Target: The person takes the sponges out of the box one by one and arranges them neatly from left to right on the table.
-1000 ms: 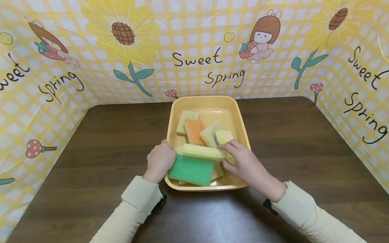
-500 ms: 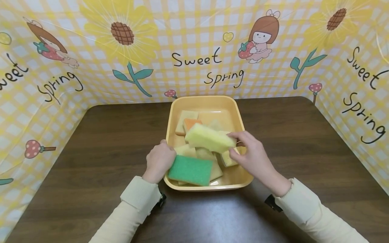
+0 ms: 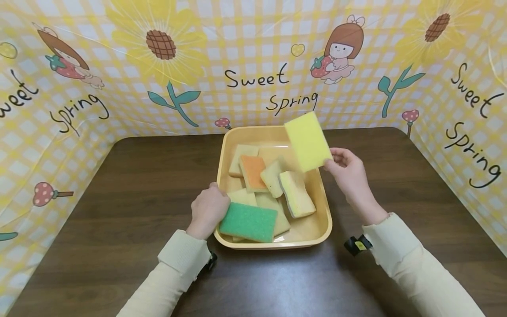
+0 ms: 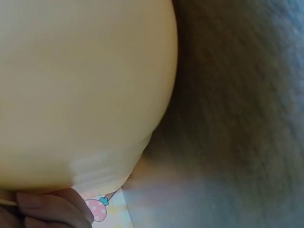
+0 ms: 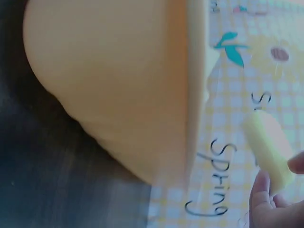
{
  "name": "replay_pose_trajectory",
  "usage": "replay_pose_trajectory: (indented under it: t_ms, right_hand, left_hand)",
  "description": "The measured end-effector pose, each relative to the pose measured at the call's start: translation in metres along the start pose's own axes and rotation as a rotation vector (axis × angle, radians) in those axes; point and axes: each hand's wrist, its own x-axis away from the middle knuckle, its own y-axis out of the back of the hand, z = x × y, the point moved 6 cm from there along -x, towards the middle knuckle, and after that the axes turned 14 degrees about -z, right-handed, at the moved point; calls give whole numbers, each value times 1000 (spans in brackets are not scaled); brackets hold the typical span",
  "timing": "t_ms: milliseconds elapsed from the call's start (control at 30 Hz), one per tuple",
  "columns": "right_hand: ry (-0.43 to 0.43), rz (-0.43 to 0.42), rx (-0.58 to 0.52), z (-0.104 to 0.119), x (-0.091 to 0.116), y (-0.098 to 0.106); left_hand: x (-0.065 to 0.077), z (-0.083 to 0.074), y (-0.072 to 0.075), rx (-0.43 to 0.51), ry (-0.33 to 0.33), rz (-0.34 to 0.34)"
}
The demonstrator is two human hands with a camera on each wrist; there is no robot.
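Note:
My right hand (image 3: pixel 348 176) pinches a yellow sponge (image 3: pixel 309 141) by its lower right corner, raised over the back right of a pale orange plastic tub (image 3: pixel 325 224). The right wrist view has this sponge (image 5: pixel 268 147) between thumb and fingers, beyond the tub wall (image 5: pixel 109 85). At the tub's left side, my left hand (image 3: pixel 210 209) grips the rim; its fingers (image 4: pixel 57 206) curl over the edge in the left wrist view. Inside the tub lie a green-faced sponge (image 3: pixel 248 222), an orange-faced one (image 3: pixel 253 171), a thick yellow-and-grey one (image 3: pixel 298 194) and several pale ones.
The tub stands on a dark wood-grain table (image 3: pixel 158 176), near its back edge. A yellow checked cloth (image 3: pixel 253 48) printed with flowers and lettering screens the back and both sides.
My right hand has lifted the yellow sponge from among the others, up and to the right, turning its broad face into view. My left hand stays on the rim.

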Motion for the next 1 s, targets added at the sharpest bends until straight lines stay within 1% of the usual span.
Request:
replay_pose_trajectory:
  t_ms: [100, 233, 300, 367, 467, 633, 767, 1000]
  right_hand:
    - [-72, -55, -45, -6, -13, 3]
    - [-149, -144, -71, -17, -30, 7]
    - [-180, -177, -74, -25, -38, 9]
    - [-205, -193, -50, -34, -44, 11]
    - [-244, -184, 0, -49, -51, 10]
    - [-291, -140, 65, -73, -57, 3]
    - [-310, -132, 84, -84, -61, -2]
    - [-358, -124, 48, -92, -62, -8]
  left_hand:
    - [0, 0, 0, -1, -3, -1]
    - [-1, 0, 1, -3, -10, -1]
    - [0, 0, 1, -4, -13, -1]
    - [0, 0, 1, -3, -15, -1]
    - [1, 0, 0, -7, -16, 0]
    - [2, 2, -1, -16, -14, -5]
    - [2, 2, -1, -12, -13, -5]
    - [2, 1, -1, 0, -13, -11]
